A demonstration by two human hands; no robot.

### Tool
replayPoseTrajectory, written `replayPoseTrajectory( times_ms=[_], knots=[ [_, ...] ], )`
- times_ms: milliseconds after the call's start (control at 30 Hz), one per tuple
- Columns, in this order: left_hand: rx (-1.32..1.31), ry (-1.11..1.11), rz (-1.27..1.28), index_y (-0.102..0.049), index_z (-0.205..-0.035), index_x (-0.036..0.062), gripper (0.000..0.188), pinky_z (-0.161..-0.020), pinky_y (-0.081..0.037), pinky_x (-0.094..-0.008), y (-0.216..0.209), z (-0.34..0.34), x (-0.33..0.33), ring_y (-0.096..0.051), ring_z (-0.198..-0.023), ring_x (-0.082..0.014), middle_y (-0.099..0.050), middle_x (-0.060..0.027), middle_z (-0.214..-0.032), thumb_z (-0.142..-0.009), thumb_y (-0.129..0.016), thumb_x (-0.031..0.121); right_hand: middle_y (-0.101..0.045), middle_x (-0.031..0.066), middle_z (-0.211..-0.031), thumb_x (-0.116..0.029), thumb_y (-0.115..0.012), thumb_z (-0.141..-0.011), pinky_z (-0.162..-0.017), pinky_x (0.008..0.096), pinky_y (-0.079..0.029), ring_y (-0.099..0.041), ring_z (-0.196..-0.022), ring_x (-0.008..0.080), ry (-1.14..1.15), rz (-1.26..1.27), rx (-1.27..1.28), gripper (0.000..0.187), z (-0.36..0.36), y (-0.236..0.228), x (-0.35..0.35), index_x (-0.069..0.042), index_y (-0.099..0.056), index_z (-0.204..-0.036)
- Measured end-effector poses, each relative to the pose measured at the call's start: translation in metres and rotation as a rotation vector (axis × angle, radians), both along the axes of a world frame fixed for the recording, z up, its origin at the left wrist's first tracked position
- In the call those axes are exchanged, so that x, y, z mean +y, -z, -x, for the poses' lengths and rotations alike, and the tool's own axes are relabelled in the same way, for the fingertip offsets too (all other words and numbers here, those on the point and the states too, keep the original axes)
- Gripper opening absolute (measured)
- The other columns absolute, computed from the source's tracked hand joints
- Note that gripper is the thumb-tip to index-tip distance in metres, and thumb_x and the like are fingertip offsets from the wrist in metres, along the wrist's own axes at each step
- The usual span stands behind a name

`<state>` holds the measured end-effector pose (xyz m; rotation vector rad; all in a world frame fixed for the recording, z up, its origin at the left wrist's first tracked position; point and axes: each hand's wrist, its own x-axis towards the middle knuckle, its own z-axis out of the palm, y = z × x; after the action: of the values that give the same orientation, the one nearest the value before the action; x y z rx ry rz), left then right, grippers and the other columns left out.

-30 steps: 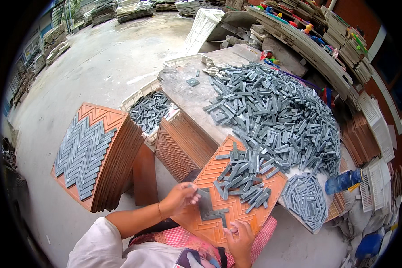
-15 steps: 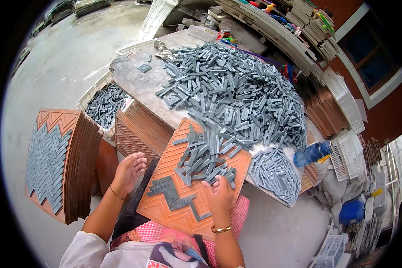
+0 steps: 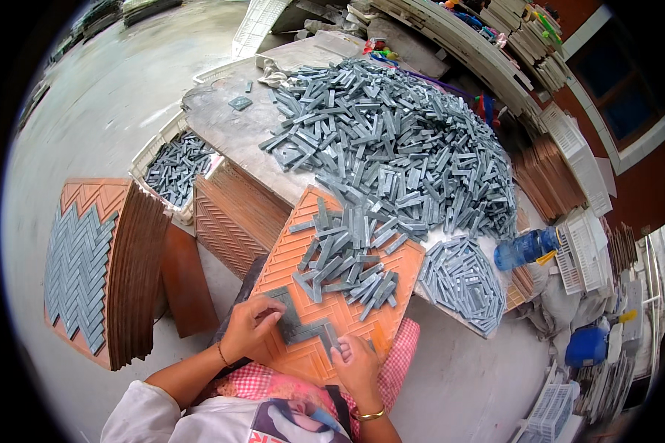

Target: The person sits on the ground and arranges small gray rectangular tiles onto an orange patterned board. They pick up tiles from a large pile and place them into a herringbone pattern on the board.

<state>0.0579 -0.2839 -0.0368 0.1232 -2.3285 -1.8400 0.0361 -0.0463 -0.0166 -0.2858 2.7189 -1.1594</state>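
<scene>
An orange herringbone-grooved mould board (image 3: 273, 255) lies tilted across my lap. Dark grey stone strips (image 3: 303, 330) fill a zigzag of its grooves, and a loose heap of strips (image 3: 347, 255) covers its upper part. At the board's lower right, my right hand (image 3: 357, 363) is closed, pinching a grey stone strip (image 3: 332, 337) between thumb and fingers beside the laid row. My left hand (image 3: 253, 326) hovers over the board's left edge, thumb and fingers curled together next to the laid strips. Whether anything small is between them is hidden.
A large pile of grey strips (image 3: 391, 148) covers the table (image 3: 225, 118) ahead. Neatly gathered strips (image 3: 462, 284) sit at its right corner near a blue bottle (image 3: 524, 249). Stacked boards (image 3: 133, 288) stand at left, beside a white crate (image 3: 144, 159) of strips.
My right hand has moved down from the loose heap to the laid strips, now with a strip. My left hand has come in from the left over the board, its fingers curling closed.
</scene>
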Motion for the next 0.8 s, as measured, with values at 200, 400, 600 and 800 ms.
replayPoseTrajectory(
  times_ms=[200, 400, 600, 800],
  knots=[
    [0.276, 0.235, 0.365, -0.066, -0.090, 0.0050, 0.013, -0.067, -0.052, -0.0345, -0.002, -0.006, 0.035, -0.063, -0.077, -0.0274, -0.064, -0.0094, -0.086, -0.077, -0.068, 0.005, -0.064, 0.0123, -0.085, -0.003, -0.071, -0.076, -0.063, 0.0323, -0.051, -0.063, -0.069, 0.0228, -0.016, 0.020, 0.070, 0.021, -0.001, 0.002, 0.003, -0.001, -0.063, -0.095],
    [0.321, 0.376, 0.518, -0.066, -0.098, 0.0048, 0.021, -0.074, -0.052, -0.0348, 0.002, -0.015, 0.042, -0.063, -0.087, -0.0260, -0.065, -0.0084, -0.094, -0.078, -0.064, 0.009, -0.065, 0.0131, -0.082, -0.004, -0.069, -0.078, -0.062, 0.0335, -0.050, -0.064, -0.069, 0.0251, -0.077, -0.008, 0.213, 0.016, 0.008, 0.007, 0.002, -0.001, -0.064, -0.093],
    [0.355, 0.496, 0.799, -0.052, -0.129, 0.0026, 0.048, -0.102, -0.040, -0.0417, 0.006, 0.000, 0.053, -0.049, -0.123, -0.0271, -0.052, -0.0132, -0.132, -0.084, -0.058, 0.018, -0.064, 0.0124, -0.076, -0.008, -0.070, -0.080, -0.059, 0.0332, -0.051, -0.064, -0.066, 0.0230, 0.048, 0.006, 0.271, 0.015, 0.033, 0.013, 0.013, 0.000, -0.061, -0.089],
    [0.229, 0.516, 0.898, -0.040, -0.140, 0.0014, 0.062, -0.112, -0.028, -0.0446, 0.018, 0.000, 0.065, -0.035, -0.137, -0.0272, -0.037, -0.0141, -0.148, -0.086, -0.059, 0.027, -0.063, 0.0102, -0.076, -0.006, -0.071, -0.080, -0.057, 0.0292, -0.050, -0.063, -0.063, 0.0178, 0.216, 0.057, 0.234, 0.022, 0.056, 0.019, 0.010, 0.001, -0.057, -0.095]
  ],
)
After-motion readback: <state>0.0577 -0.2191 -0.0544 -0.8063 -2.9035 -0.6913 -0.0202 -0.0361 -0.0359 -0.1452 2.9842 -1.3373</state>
